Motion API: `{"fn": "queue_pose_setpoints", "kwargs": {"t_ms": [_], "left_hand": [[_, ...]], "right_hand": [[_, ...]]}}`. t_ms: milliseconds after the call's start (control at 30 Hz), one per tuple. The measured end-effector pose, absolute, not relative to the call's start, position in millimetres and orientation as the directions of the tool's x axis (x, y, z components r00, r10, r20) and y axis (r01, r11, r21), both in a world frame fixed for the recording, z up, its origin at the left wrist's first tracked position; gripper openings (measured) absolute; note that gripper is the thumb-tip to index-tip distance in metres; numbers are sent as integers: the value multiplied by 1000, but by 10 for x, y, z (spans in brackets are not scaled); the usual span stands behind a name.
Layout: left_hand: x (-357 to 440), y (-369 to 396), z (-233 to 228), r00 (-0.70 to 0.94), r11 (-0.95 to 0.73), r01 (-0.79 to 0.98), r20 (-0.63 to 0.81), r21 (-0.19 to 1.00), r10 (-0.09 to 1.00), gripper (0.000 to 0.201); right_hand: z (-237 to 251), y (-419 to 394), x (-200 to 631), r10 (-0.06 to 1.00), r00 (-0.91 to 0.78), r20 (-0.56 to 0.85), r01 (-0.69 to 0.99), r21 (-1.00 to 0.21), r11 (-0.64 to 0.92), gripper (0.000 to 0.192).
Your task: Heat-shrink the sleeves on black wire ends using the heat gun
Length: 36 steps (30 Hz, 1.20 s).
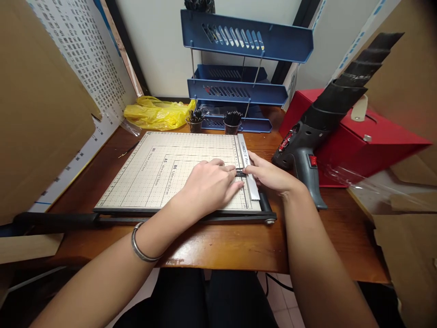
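A cream paper cutter [136,180] with printed size lines lies on the table, its long black blade arm [136,220] along the near side. Several thin black pieces [241,172] rest near its right edge, between my two hands. My left hand [213,184] reaches across the board, fingers together and fingertips closed on the left ends of the pieces. From the right, my right hand [271,173] straddles the cutter's silver guide strip [251,184]. Its thumb and fingers close on the right ends, and the fingertips are partly hidden.
Behind the cutter stand two small cups, one left [195,122] and one right [232,123], full of thin black pieces. A blue tiered rack [239,89] rises behind them. On the right are a black heat gun [307,141] and a red box [382,141]. A yellow bag [157,113] lies back left.
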<state>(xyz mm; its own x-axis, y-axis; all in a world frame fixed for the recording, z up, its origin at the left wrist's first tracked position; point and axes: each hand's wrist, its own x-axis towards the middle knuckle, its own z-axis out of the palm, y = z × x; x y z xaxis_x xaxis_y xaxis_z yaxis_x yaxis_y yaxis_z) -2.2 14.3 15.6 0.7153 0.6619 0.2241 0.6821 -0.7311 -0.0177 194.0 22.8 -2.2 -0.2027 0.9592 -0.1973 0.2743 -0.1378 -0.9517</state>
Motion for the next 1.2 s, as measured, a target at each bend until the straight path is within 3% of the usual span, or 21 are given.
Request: {"fn": "queue_pose_setpoints", "kwargs": {"t_ms": [667, 1000, 1200], "left_hand": [[-58, 191, 146, 725, -744, 668, 234, -10, 648, 40], [-34, 163, 179, 703, -718, 696, 211, -7, 679, 42], [-15, 166, 141, 730, -746, 665, 233, -25, 643, 42]], "right_hand": [[-51, 250, 1945, 957, -214, -194, 275, -952, -131, 58], [-19, 245, 1926, 959, -204, -199, 299, -945, -132, 54], [-35, 255, 1922, 962, -187, -198, 255, -956, -147, 45]]}}
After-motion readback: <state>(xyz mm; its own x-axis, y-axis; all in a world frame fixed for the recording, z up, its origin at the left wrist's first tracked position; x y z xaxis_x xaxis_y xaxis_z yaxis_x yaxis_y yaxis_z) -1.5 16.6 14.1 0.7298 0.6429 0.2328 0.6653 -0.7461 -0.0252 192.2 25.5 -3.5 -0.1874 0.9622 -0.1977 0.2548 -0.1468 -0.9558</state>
